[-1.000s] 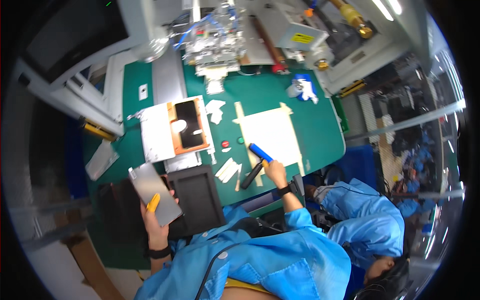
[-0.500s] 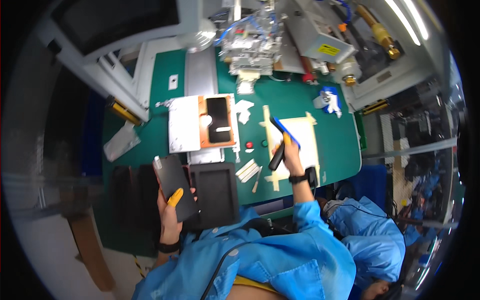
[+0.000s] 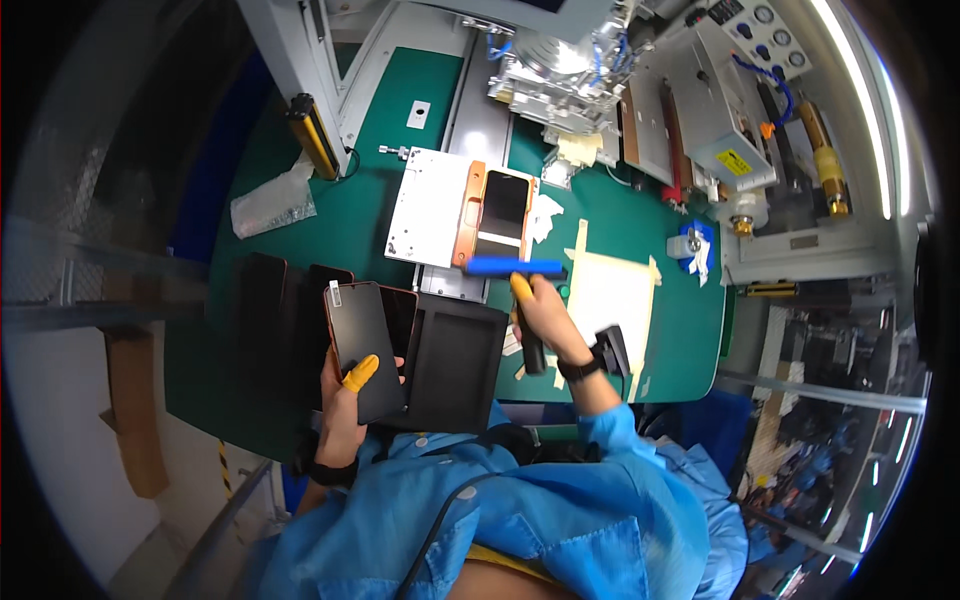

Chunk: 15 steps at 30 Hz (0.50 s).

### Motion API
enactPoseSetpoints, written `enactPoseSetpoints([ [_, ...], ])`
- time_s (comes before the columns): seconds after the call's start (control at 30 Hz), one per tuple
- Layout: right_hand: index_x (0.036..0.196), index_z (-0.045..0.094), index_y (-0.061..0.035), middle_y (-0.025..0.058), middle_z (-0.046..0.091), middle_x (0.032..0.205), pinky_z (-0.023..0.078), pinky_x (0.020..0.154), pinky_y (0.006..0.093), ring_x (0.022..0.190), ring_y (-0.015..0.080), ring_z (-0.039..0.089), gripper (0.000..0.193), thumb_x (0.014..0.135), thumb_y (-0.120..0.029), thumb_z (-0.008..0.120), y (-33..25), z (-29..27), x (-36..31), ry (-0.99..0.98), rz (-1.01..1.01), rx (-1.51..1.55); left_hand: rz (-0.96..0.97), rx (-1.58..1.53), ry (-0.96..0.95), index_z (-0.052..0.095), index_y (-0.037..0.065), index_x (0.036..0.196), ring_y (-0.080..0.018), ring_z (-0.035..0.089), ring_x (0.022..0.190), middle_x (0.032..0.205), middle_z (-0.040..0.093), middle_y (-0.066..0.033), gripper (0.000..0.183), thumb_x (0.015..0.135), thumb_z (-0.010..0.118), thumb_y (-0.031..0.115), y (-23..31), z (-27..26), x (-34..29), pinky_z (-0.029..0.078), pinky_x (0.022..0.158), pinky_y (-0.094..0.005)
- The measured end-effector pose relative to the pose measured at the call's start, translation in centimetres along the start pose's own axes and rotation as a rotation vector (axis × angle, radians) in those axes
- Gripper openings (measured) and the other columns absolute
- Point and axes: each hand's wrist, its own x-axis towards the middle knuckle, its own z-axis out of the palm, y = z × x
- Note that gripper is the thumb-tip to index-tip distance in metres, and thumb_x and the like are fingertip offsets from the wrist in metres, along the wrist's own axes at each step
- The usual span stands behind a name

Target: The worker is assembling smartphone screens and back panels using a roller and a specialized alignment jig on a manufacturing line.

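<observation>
My left hand (image 3: 341,400) is closed round a dark, phone-shaped slab (image 3: 362,325) with a small white tab at its top corner; a yellow finger cot covers the thumb. In my right hand (image 3: 556,322) is a hand roller (image 3: 515,267) with a blue roller and a black handle. The roller lies crosswise at the near edge of an orange nest (image 3: 468,212); whether it touches is unclear. Inside the nest sits a dark phone-like panel (image 3: 506,200) with a white strip near its lower end. A white fixture plate (image 3: 428,205) carries the nest.
Below the fixture lies a black tray (image 3: 455,362), with another dark slab (image 3: 403,312) beside my left hand. A white sheet (image 3: 612,300) is taped down at right. Machinery (image 3: 565,90) stands at the back. A clear plastic bag (image 3: 272,203) rests at left.
My right hand has brought the roller leftward from above the taped sheet to the nest's near edge, turning it crosswise. The slab stays in my left hand. The whole view has shifted.
</observation>
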Motion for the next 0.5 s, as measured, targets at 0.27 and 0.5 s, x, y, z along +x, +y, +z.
enactPoseSetpoints([
  [0.27,0.074,0.044,0.0036,0.0093,0.05,0.054,0.045,0.037,0.0304,0.04,0.017,0.052,0.038,0.088,-0.032,0.04,-5.5,-5.4,12.8,0.142,-0.147,0.25,-0.006,-0.034,-0.07,0.034,0.004,0.121,-0.028,0.059,0.087,0.1,0.053,-0.0139,0.041,0.086,0.048,0.021,0.2,0.2,-0.2,0.052,0.069,-0.037],
  [0.5,0.088,0.045,0.0049,0.0132,0.052,0.053,0.043,0.039,0.0329,0.04,0.0213,0.054,0.033,0.088,-0.028,0.041,1.9,-0.3,1.4,0.099,-0.161,-0.012,0.007,-0.051,-0.079,0.029,0.008,0.124,-0.0282,0.058,0.088,0.103,0.051,-0.0142,0.047,0.086,0.049,0.028,-0.9,-0.6,-0.1,0.052,0.069,-0.0383],
])
